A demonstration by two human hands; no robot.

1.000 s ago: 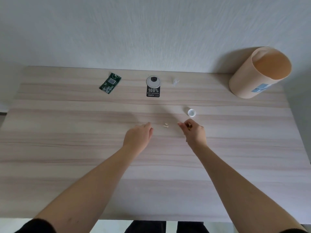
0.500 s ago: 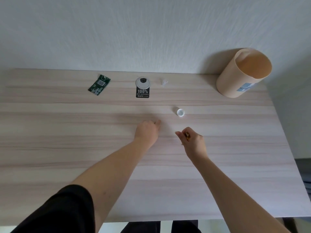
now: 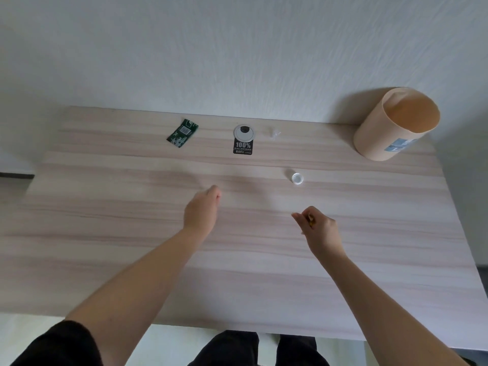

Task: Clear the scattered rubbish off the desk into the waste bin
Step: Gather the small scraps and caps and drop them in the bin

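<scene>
My left hand [image 3: 203, 210] hovers over the middle of the wooden desk [image 3: 132, 233] with its fingers curled shut; what it holds is hidden. My right hand [image 3: 320, 228] pinches a small brown scrap [image 3: 311, 220] between thumb and fingers. A white bottle cap [image 3: 297, 178] lies just beyond my right hand. Along the back edge lie a green wrapper [image 3: 182, 133], a black "100%" tag [image 3: 243, 148] and a clear plastic scrap [image 3: 274, 133]. The beige cylindrical waste bin [image 3: 380, 138] stands on the desk's back right corner, its mouth open.
A round grey cable grommet [image 3: 243, 132] is set into the desk just behind the black tag. A white wall runs behind the desk. The desk's right edge lies close to the bin, and the front edge is at my legs.
My left hand reached over the two small beige scraps between my hands and closed; they are gone from the desk. The hand then drew back left. My right hand pulled slightly toward me.
</scene>
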